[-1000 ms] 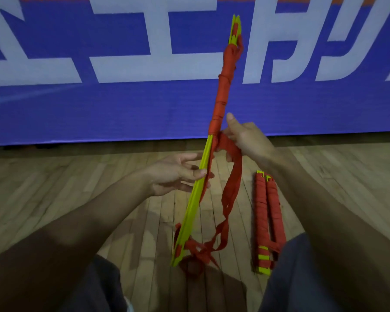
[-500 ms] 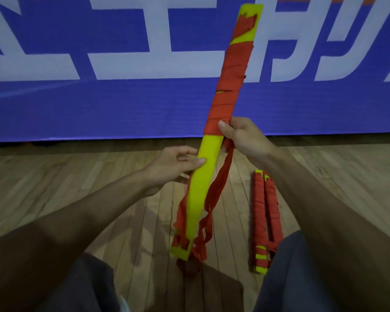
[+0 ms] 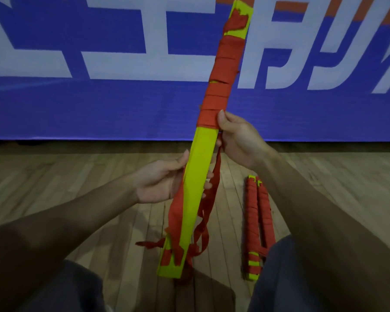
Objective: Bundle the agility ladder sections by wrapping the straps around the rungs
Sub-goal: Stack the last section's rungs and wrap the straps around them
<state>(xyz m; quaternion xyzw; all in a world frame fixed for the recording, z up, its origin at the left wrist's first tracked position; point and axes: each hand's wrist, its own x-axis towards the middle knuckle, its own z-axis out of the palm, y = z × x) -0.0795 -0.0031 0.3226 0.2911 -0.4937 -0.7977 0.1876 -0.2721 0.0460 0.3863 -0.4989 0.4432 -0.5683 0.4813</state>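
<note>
A stack of yellow ladder rungs (image 3: 197,188) stands nearly upright in front of me, its flat face toward the camera. Red strap wraps (image 3: 223,73) cover its upper half. My left hand (image 3: 160,183) grips the bare yellow middle, thumb in front and fingers behind. At the lower edge of the wraps my right hand (image 3: 239,138) pinches the strap against the rungs with its thumb. Loose red strap (image 3: 208,203) hangs down from there along the right side and tangles near the bottom end (image 3: 170,266).
Two wrapped red bundles (image 3: 257,221) lie side by side on the wooden floor (image 3: 54,188) by my right leg. A blue banner with white letters (image 3: 99,104) runs along the back. My knees in dark shorts (image 3: 72,289) fill the bottom.
The rung stack has turned from edge-on to flat face toward me. The strap loop that my right hand was pulling out has been drawn in against the rungs, one more turn.
</note>
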